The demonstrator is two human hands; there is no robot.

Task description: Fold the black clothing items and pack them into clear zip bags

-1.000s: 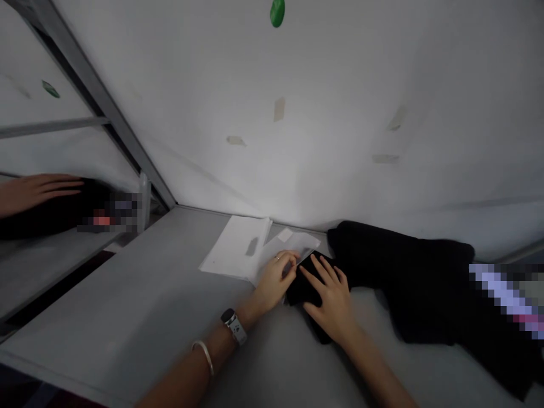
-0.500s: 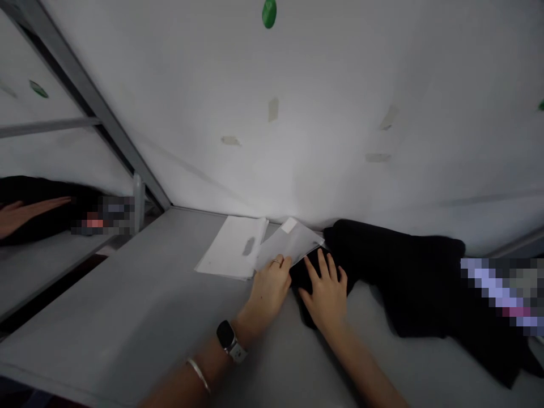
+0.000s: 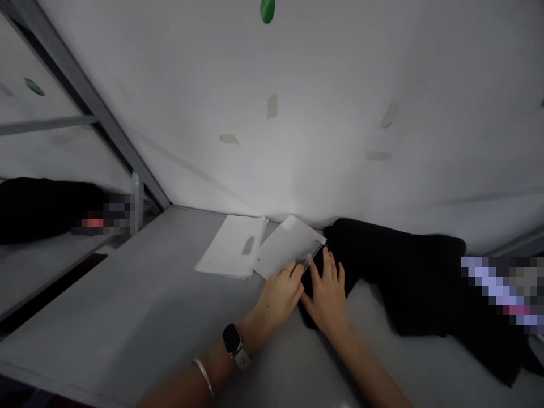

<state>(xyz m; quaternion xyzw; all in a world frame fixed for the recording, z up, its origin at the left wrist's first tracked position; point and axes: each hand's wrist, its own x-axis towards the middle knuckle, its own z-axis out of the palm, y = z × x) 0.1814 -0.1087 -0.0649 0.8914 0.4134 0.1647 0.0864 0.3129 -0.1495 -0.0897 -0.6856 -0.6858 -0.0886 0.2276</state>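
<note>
A translucent plastic bag (image 3: 285, 243) lies tilted between a stack of white bags (image 3: 232, 246) and a black garment (image 3: 403, 272). My left hand (image 3: 283, 292), wearing a ring and a watch, has its fingers closed on the bag's lower right edge. Beside it my right hand (image 3: 328, 294) lies with fingers spread on a black folded piece (image 3: 312, 277) at the bag's edge. How far the black piece reaches into the bag is hard to tell.
The grey table (image 3: 140, 283) meets a white wall (image 3: 323, 113) bearing tape pieces and a green sticker (image 3: 267, 10). A metal frame (image 3: 100, 113) slants down at the left. Beyond it lies another black cloth (image 3: 46, 207). Pixelated areas sit at both sides.
My left hand has moved right, closer to my right hand, along the bag's edge. The bag now covers more of the black piece. At the far left, another person's hand has gone from view.
</note>
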